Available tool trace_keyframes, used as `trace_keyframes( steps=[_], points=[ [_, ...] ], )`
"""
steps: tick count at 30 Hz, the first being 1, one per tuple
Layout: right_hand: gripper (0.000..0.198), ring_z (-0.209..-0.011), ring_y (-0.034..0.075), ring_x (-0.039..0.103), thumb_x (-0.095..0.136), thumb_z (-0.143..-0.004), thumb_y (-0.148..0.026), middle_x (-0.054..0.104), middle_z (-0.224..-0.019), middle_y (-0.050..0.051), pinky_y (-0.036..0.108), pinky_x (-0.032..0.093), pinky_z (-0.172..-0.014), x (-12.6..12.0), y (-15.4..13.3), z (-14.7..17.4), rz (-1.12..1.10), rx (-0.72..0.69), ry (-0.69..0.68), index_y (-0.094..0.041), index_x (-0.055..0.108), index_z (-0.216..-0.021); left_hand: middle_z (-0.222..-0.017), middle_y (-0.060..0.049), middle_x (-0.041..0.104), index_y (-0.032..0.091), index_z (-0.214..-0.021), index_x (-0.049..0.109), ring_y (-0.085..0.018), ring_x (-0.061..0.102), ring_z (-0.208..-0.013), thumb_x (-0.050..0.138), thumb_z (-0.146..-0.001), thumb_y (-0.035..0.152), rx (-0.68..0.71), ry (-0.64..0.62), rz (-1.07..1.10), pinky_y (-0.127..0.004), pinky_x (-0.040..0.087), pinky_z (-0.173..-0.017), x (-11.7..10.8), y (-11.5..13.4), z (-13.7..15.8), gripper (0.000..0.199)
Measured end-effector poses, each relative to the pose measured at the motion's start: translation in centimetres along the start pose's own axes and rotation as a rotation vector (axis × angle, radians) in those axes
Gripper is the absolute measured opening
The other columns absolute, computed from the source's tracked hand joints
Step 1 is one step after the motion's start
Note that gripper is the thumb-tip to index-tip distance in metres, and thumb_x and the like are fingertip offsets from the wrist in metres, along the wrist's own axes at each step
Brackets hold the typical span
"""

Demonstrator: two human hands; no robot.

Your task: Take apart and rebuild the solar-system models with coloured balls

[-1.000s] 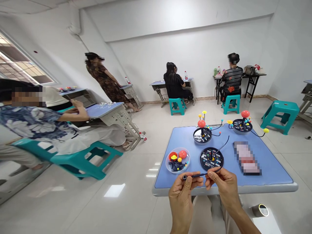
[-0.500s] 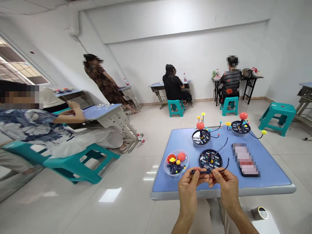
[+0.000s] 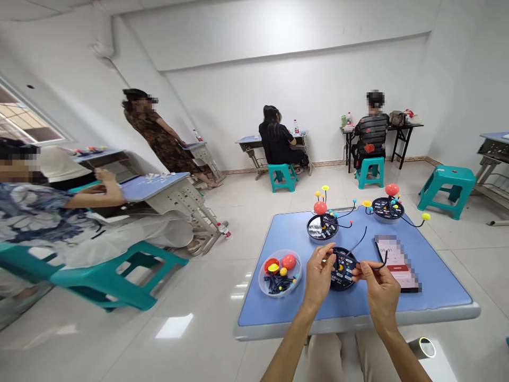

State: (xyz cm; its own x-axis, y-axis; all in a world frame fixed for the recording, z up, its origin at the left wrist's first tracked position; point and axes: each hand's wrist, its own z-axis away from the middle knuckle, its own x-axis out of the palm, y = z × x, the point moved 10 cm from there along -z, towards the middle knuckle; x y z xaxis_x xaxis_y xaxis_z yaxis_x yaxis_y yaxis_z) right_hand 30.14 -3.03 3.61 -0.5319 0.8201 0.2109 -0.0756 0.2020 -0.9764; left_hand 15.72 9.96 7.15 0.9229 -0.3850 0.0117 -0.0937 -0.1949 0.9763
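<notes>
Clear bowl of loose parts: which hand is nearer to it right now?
Left. The left hand is just right of the clear bowl, not touching it; the right hand is farther right, by the right edge of the black round base.

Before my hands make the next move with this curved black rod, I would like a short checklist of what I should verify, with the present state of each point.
1. Rod held by both hands: ok, left hand and right hand grip the black rod.
2. Nearest round base on the table: ok.
3. View of that base unblocked: not ok, the left hand covers part of it.
4. Rod's left end: cannot tell, the fingers hide it.
5. Red ball in the clear bowl: ok.
6. Rod's bent tip clear of the phone: cannot tell, they overlap in this view.
</notes>
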Motion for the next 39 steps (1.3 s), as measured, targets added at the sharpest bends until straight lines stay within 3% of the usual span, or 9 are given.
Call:
trace_keyframes(
  steps=[6,16,25,31,39],
  points=[
    [0.036,-0.059,0.021,0.068,0.070,-0.077,-0.051,0.073,-0.069,0.007,0.033,0.055,-0.062,-0.5,-0.3,0.2,0.080,-0.050,0.006,-0.016,0.068,-0.081,-0.082,-0.002,0.061,0.021,-0.092,0.076,-0.012,0.057,-0.060,0.060,-0.082,0.025,0.062,-0.019,-0.059,-0.025,0.048,-0.061,0.6,0.3,-0.5,0.019],
    [0.032,-0.055,0.018,0.065,0.069,-0.077,-0.049,0.070,-0.066,0.004,0.029,0.054,-0.057,-0.2,-1.8,0.0,0.063,-0.086,-0.048,-0.016,0.065,-0.078,-0.085,-0.004,0.062,0.020,-0.091,0.074,-0.015,0.059,-0.072,0.057,-0.083,0.019,0.126,-0.142,-0.228,-0.027,0.048,-0.068,1.3,0.4,-0.8,0.019],
    [0.031,-0.052,0.016,0.062,0.073,-0.073,-0.046,0.065,-0.060,0.001,0.029,0.052,-0.055,0.3,0.5,-0.1,0.032,0.025,-0.095,-0.017,0.063,-0.075,-0.085,-0.003,0.063,0.019,-0.090,0.071,-0.016,0.060,-0.078,0.052,-0.085,0.015,0.169,-0.185,-0.368,-0.028,0.048,-0.073,1.8,0.8,-0.9,0.020],
    [0.032,-0.050,0.015,0.058,0.073,-0.073,-0.047,0.061,-0.056,0.000,0.028,0.050,-0.051,0.5,-0.2,-0.1,0.044,-0.002,-0.105,-0.018,0.061,-0.069,-0.083,-0.002,0.063,0.019,-0.088,0.071,-0.014,0.059,-0.074,0.051,-0.081,0.009,0.179,-0.276,-0.468,-0.026,0.047,-0.070,2.4,1.2,-1.4,0.023],
    [0.029,-0.052,0.015,0.057,0.071,-0.074,-0.044,0.066,-0.064,0.002,0.027,0.047,-0.048,1.2,0.4,-0.4,0.109,0.003,-0.177,-0.016,0.067,-0.080,-0.082,-0.003,0.064,0.018,-0.088,0.073,-0.015,0.060,-0.076,0.052,-0.081,0.006,0.169,-0.346,-0.545,-0.026,0.046,-0.072,2.9,1.5,-1.8,0.025]
  ],
)
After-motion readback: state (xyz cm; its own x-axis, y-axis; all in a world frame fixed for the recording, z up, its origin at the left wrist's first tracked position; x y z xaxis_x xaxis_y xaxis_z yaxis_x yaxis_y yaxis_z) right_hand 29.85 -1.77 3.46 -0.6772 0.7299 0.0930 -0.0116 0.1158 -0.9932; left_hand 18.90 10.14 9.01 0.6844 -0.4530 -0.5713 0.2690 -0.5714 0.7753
